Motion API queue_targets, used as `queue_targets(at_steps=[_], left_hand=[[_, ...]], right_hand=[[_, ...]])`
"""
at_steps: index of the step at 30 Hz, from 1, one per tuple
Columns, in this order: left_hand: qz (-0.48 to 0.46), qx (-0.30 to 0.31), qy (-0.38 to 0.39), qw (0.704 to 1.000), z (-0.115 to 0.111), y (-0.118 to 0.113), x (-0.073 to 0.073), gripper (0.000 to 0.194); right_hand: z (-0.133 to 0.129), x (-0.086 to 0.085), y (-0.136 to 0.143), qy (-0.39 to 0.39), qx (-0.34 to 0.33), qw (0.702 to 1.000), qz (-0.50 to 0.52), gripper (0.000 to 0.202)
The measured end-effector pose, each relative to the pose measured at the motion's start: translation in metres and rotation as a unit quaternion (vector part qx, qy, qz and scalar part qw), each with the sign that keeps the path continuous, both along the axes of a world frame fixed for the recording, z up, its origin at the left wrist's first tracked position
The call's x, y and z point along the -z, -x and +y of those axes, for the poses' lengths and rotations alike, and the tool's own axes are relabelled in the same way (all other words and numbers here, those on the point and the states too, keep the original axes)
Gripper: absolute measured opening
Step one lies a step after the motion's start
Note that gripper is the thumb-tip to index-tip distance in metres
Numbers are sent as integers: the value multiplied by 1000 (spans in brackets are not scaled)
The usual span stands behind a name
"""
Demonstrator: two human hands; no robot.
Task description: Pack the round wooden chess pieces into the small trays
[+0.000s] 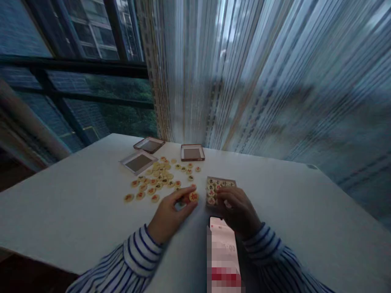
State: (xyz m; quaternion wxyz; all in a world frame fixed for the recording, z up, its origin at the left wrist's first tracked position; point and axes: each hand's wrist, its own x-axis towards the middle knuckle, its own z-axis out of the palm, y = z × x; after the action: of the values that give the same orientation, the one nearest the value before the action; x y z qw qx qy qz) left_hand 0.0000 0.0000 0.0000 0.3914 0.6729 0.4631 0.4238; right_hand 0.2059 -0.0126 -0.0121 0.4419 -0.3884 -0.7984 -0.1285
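Observation:
Between thumb and fingers, my left hand [171, 213] grips a round xiangqi piece [193, 197] with a red character facing me. My right hand [240, 209] reaches over a shallow box [211, 206] in which several pieces sit in rows. Its fingers are bent together at a piece with a red mark [218, 187], and whether they hold it is hidden. Loose xiangqi pieces [152, 191], some with red and some with dark characters, lie scattered and heaped to the left of the box.
Three shallow box parts, a pale one [138, 162], a brown-rimmed one [149, 145] and another brown-rimmed one [192, 152], lie at the back of the white table [290, 203]. A lit phone [224, 244] lies below the box. A string curtain [198, 81] hangs behind.

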Motion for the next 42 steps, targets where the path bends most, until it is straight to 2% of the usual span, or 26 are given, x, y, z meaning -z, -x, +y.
queue_targets(at_steps=[3,5,12,20,26,34,42], left_hand=[[-16,51,20,998,13,-14,-11,36],[-28,75,21,997,20,-22,-13,37],[-37,117,39,992,29,-36,4,36],[-74,142,47,986,27,-36,12,34],[-178,191,136,956,26,-33,14,39],[-294,181,192,919,24,-36,9,35],[-263,170,209,926,25,-36,9,38]], right_hand=[[2,-1,0,-13,8,1000,0,8],[3,-1,-1,-15,12,1000,-2,9],[4,1,-7,15,3,1000,-18,17],[4,1,-4,57,-26,998,-1,16],[5,3,-3,42,-24,998,27,16],[4,-1,0,27,-10,999,34,13],[3,0,0,27,-5,999,37,11]])
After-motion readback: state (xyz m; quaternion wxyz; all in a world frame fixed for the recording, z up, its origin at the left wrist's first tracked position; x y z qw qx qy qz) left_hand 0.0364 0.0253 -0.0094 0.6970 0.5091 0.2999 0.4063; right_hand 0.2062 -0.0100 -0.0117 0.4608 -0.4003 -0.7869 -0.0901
